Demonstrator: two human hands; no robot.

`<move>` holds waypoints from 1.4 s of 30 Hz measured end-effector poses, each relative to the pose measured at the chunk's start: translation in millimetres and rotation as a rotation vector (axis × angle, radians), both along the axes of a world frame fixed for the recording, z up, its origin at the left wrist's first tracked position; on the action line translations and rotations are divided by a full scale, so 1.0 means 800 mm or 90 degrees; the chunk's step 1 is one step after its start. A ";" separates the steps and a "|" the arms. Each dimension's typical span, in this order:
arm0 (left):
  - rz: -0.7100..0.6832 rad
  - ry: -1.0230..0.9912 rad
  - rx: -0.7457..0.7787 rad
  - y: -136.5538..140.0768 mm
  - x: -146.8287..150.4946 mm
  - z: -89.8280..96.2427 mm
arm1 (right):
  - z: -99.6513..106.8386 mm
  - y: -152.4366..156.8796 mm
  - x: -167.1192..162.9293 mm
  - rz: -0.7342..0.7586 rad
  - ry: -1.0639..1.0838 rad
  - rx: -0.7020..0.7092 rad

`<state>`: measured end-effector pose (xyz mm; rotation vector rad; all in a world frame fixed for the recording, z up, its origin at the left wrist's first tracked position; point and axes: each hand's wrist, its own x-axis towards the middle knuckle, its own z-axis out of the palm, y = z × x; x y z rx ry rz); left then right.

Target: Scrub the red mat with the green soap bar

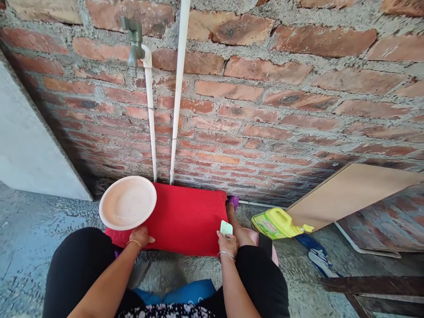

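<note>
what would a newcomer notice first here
Probably the bright red cloth spread in front of the brick wall. Then the pale basin at the cloth's left end, beside the left hand, and the pale green object held in the right hand. The yellow jug lies farther right.

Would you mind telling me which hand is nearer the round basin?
Left. The left hand is at the near rim of the round basin; the right hand is well to its right, holding a pale green object.
</note>
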<state>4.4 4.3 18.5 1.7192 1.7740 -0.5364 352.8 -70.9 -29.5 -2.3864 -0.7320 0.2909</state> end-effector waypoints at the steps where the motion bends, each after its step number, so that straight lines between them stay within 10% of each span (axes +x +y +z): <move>1: 0.003 0.000 -0.004 0.000 0.000 0.000 | 0.002 0.000 -0.003 0.005 -0.009 -0.007; 7: 0.005 0.003 0.004 0.000 0.000 0.001 | 0.014 0.001 -0.038 0.133 -0.071 -0.130; 12: 0.010 0.006 0.004 0.000 0.003 0.002 | 0.032 -0.006 -0.011 -0.078 0.036 -0.191; 25: 0.033 0.005 0.002 0.000 0.003 -0.007 | 0.001 0.000 -0.008 -0.123 0.041 -0.064; 33: 0.053 0.011 0.001 0.000 0.006 0.004 | -0.023 0.034 -0.124 0.374 -0.034 -0.011; 42: 0.056 0.019 -0.003 0.003 0.005 -0.002 | -0.020 0.038 -0.062 0.292 -0.054 -0.055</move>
